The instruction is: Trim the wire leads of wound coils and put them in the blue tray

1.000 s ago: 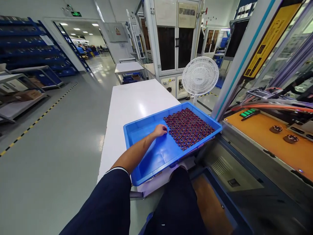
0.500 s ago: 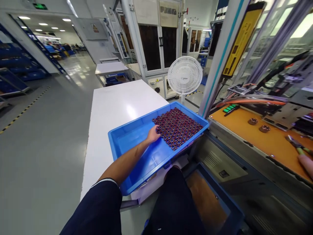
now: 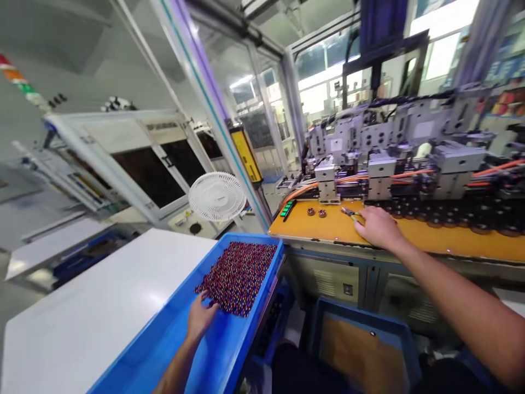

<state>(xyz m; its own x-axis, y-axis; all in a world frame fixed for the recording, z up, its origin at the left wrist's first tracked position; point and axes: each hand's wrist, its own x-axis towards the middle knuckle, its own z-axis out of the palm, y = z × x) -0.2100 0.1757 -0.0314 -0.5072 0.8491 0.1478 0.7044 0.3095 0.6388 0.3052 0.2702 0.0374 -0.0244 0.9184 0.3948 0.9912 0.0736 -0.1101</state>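
My left hand reaches into the blue tray. Its fingers curl at the near edge of a dense layer of small round parts, dark with red and copper tones. What lies between the fingertips is too small to make out. My right hand rests over the orange work surface of the machine, closed around green-handled pliers. The pliers' metal jaws point left, toward two small round brown parts standing on that surface.
A white fan stands behind the tray, beside the machine's frame post. The white table lies to the left. Dark round parts line the machine at right. Below is a blue bin with a brown bottom.
The view has swung right toward the machine, so the tray now appears lower and further left. My right hand and the pliers have come fully into view. My left hand stays at the parts' edge.
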